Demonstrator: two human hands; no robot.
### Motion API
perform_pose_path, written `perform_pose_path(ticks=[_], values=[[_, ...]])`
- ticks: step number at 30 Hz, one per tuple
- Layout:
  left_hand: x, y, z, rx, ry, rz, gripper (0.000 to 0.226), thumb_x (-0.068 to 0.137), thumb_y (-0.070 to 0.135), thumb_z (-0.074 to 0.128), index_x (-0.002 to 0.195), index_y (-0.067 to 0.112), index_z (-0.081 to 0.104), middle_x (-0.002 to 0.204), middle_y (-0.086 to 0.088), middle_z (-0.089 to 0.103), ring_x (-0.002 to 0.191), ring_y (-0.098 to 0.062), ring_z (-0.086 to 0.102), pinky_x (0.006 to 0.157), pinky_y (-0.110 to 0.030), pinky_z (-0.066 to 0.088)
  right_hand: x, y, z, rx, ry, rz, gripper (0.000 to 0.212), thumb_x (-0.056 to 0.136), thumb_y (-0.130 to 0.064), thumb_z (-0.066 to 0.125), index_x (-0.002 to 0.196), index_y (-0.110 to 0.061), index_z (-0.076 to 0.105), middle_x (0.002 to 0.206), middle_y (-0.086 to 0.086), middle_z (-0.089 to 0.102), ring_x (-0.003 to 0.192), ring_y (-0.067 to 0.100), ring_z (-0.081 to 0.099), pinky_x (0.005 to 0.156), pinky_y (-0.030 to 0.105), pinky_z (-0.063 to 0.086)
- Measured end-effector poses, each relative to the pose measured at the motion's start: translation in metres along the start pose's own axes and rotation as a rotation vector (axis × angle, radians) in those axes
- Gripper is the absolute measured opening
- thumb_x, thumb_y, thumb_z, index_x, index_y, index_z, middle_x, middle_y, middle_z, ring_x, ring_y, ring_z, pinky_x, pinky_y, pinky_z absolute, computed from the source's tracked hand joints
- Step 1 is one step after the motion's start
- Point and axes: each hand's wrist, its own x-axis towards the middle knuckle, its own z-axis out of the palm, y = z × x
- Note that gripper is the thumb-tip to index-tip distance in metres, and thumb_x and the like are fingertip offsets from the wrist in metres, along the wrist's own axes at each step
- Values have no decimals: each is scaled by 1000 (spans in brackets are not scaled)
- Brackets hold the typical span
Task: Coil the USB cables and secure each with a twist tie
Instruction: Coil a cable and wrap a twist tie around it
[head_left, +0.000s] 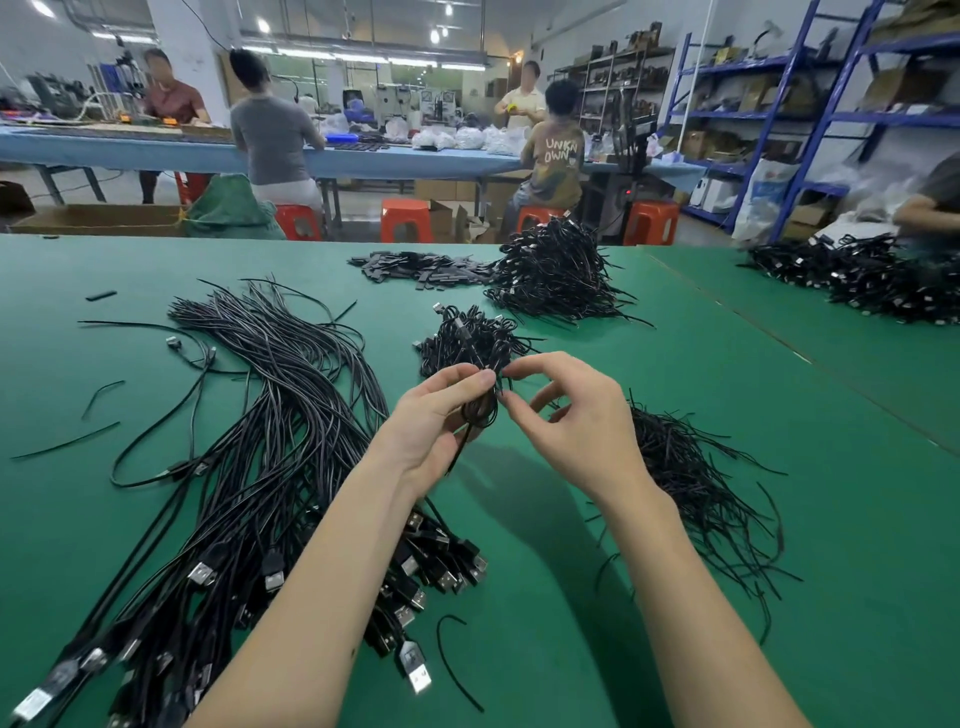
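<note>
Left grip (436, 415) clasps the coiled cable (480, 410) — right grip (563, 415) pinches its twist tie (503, 382); uncoiled cables (270, 415) lie left on the worktop (779, 415).

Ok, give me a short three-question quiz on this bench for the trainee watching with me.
1. True or false: the left hand holds a coiled cable.
2. Where does the heap of loose twist ties lie: A) right of the hands, B) left of the hands, C) on the floor?
3. Fill in: the uncoiled cables lie on the green ____.

Key:
1. True; the right hand pinches at the coil's top.
2. A.
3. Table.
</note>
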Motion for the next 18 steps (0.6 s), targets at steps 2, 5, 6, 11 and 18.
perform_pose_path(ticks=[2,5,6,11,18], values=[[0,0,-2,13,-19,1,19,67,14,77,81,20,67,73,1,68,63,-10,61,55,-19,49,1,-1,-1,-27,33,-28,13,87,-42,72,99,-38,70,102,-26,67,71,2,65,64,30,55],[0,-2,-4,37,-41,17,18,68,16,77,82,21,66,73,4,67,62,-7,60,55,-17,49,1,-1,5,1,90,6,5,89,-38,75,89,-33,72,90,-23,70,66,4,64,61,22,49],[1,-3,-4,34,-54,36,19,69,15,77,83,19,66,72,4,66,61,-6,59,56,-17,49,2,-2,8,103,99,88,6,89,-33,76,85,-30,72,84,-19,71,63,5,64,60,20,47],[2,-7,-1,6,-112,190,26,68,11,79,90,14,65,80,0,71,74,-10,64,72,-17,51,10,-17,6,1441,-154,1000,9,80,-9,73,79,-6,65,65,2,59,42,3,47,36,11,35],[4,-2,-8,86,-17,121,17,74,14,78,86,15,66,74,0,66,64,-10,56,63,-18,46,5,-9,6,388,15,324,17,86,-28,80,100,-26,72,96,-13,72,59,4,61,60,17,50]])
